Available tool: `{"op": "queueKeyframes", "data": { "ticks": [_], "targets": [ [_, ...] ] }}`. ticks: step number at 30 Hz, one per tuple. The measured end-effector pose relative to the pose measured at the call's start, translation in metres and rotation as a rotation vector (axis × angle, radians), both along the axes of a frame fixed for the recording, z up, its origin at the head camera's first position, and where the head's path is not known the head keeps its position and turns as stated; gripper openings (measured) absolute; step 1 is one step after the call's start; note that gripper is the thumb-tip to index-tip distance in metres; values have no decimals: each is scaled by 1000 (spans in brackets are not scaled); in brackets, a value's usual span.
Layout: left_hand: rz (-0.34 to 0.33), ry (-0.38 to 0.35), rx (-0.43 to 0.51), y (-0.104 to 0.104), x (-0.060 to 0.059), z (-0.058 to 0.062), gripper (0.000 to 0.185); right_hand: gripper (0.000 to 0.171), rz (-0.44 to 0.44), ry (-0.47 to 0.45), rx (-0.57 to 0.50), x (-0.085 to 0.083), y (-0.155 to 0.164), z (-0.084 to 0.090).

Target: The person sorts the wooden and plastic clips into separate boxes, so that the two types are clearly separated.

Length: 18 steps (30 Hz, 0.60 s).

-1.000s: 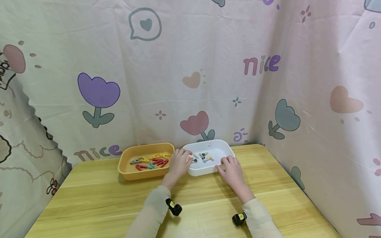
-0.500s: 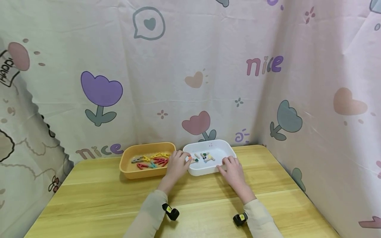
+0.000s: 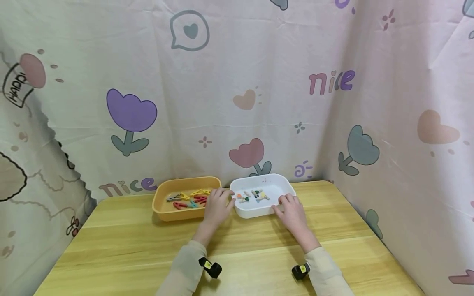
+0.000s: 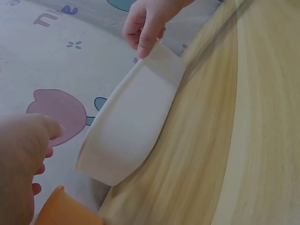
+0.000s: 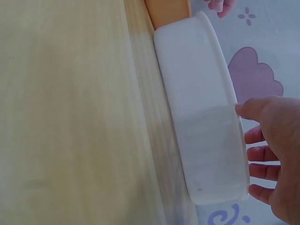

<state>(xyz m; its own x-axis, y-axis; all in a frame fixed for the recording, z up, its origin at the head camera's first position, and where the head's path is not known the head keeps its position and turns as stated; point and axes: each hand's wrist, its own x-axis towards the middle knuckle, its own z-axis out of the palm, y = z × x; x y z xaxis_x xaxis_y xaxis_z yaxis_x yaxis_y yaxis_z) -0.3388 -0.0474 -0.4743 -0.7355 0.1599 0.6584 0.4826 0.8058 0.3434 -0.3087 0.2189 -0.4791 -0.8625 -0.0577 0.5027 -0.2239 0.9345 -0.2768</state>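
- Right now the left hand [image 3: 216, 204] hovers with loose, spread fingers between the orange tray [image 3: 161, 210] and white tray [image 3: 255, 212], holding nothing.
- Small clips [image 3: 253, 195] lie just right of it, nearer than to the right hand [image 3: 292, 211].
- Right hand rests its relaxed fingers on the white tray's near-right rim, on the desk [image 3: 129, 250].

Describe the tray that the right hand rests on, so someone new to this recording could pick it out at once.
On the wooden table, two shallow trays stand side by side at the far edge, against the flowered curtain. The white tray is the right-hand one, with the right hand on its near rim. Its neighbour, the orange tray, holds bigger, brighter clothes pegs, while the white one holds only a few small pale pegs.
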Motion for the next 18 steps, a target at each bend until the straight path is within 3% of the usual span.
{"op": "queueKeyframes", "data": {
  "ticks": [6, 12, 18],
  "targets": [
    [32, 9, 17, -9, 5, 5, 19, 26, -1, -18, 12, 1, 1, 2],
    [56, 70, 52, -22, 12, 9, 17, 26, 4, -49, 31, 0, 1, 5],
    [72, 33, 80, -40, 20, 9, 16, 27, 15, -74, 75, 0, 2, 9]
  ]
}}
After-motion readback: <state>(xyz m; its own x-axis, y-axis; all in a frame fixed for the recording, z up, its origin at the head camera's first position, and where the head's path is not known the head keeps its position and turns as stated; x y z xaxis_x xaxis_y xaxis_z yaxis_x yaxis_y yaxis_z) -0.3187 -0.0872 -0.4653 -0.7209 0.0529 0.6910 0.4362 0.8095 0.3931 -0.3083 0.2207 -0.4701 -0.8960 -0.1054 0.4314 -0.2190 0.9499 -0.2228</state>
